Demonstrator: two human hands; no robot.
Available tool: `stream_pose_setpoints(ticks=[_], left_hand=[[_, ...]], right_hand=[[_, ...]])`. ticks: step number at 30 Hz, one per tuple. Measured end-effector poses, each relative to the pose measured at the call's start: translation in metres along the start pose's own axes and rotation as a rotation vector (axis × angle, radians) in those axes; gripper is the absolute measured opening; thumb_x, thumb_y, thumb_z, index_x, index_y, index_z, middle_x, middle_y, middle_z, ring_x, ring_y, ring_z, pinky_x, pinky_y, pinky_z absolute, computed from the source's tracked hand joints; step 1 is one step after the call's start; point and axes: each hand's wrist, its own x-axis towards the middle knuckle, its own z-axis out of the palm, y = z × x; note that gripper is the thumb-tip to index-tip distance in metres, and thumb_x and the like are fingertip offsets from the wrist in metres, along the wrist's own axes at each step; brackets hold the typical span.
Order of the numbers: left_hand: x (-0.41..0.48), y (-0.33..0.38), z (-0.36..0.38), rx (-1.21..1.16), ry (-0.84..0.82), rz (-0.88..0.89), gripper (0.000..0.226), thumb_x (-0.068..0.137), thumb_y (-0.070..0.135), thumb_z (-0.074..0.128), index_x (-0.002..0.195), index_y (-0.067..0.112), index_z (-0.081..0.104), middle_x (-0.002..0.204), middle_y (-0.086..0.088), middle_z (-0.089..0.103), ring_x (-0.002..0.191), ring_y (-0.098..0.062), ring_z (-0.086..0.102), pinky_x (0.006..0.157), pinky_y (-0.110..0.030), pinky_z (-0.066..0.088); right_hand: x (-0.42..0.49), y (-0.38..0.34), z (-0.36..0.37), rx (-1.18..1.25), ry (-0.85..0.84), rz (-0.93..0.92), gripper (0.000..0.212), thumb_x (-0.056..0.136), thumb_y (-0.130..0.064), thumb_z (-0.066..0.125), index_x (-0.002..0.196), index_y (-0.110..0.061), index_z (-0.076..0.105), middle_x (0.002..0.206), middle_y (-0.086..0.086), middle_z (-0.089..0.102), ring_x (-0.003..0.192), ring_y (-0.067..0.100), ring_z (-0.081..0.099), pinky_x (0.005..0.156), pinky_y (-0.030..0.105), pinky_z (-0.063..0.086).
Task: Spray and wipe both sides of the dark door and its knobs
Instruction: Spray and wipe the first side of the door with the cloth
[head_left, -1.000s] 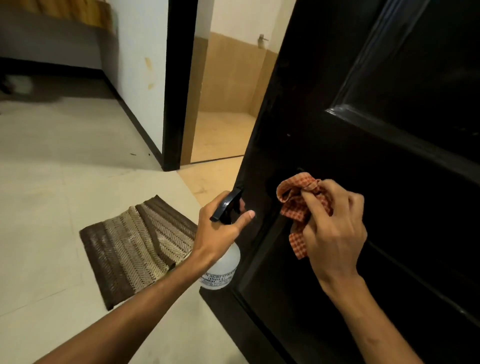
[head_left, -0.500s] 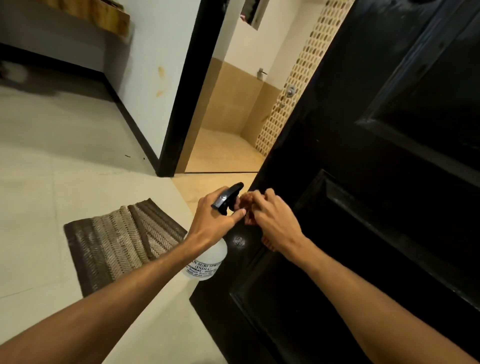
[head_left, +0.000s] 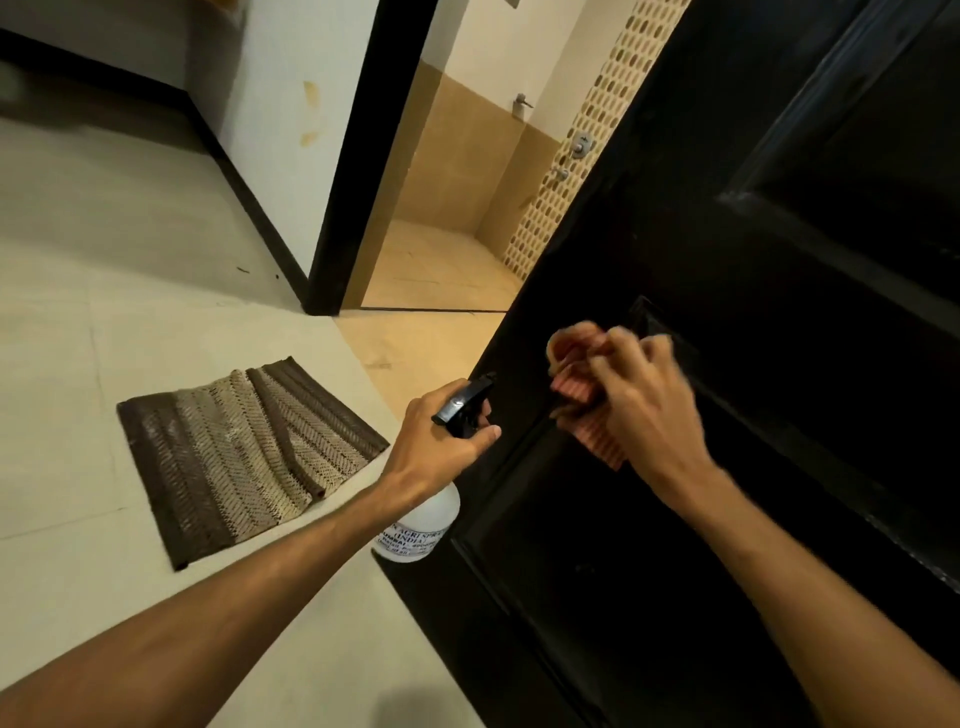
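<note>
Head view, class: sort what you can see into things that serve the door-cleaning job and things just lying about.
In use: dark door; spray bottle, gripped by the left hand; orange cloth, held by the right hand.
Lying about: striped floor mat; metal wall fitting beyond the doorway.

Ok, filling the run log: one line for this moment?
left hand: holds spray bottle | right hand: holds cloth against door
</note>
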Motion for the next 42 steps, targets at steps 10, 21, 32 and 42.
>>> stream_pose_setpoints(ticks=[10, 21, 32, 42], left_hand=[[-0.016, 0.002, 0.039, -0.028, -0.004, -0.065, 0.016, 0.087, 0.008, 0.08, 0.089, 0.019, 0.068, 0.08, 0.01, 0.068, 0.08, -0.005, 0.068, 0.078, -0.021, 0.056], [-0.043, -0.04, 0.056, 0.02, -0.096, -0.187, 0.028, 0.082, 0.029, 0.086, 0.103, 0.027, 0.068, 0.096, 0.004, 0.071, 0.094, -0.009, 0.07, 0.09, -0.022, 0.058], [-0.063, -0.067, 0.035, 0.004, -0.047, -0.216, 0.026, 0.085, 0.008, 0.083, 0.1, 0.022, 0.067, 0.087, 0.007, 0.073, 0.085, -0.001, 0.071, 0.078, -0.009, 0.051], [-0.071, -0.104, 0.019, 0.07, -0.018, -0.253, 0.026, 0.085, 0.01, 0.083, 0.092, 0.028, 0.065, 0.084, 0.01, 0.071, 0.083, -0.001, 0.069, 0.078, -0.009, 0.051]], right_hand=[[-0.004, 0.023, -0.034, -0.085, 0.042, 0.062, 0.024, 0.092, -0.019, 0.072, 0.109, -0.003, 0.069, 0.133, 0.017, 0.051, 0.108, 0.038, 0.045, 0.076, 0.045, 0.051], [0.003, 0.006, -0.025, -0.045, 0.106, 0.174, 0.024, 0.095, -0.014, 0.066, 0.114, -0.001, 0.064, 0.136, 0.017, 0.048, 0.112, 0.038, 0.044, 0.076, 0.044, 0.054], [-0.017, -0.04, 0.032, -0.207, -0.066, 0.034, 0.026, 0.085, -0.013, 0.073, 0.108, -0.001, 0.069, 0.125, 0.016, 0.052, 0.104, 0.035, 0.044, 0.079, 0.041, 0.05], [-0.042, -0.085, 0.081, -0.101, -0.204, 0.008, 0.048, 0.08, -0.028, 0.078, 0.117, -0.001, 0.066, 0.133, 0.02, 0.045, 0.106, 0.034, 0.047, 0.085, 0.043, 0.052]])
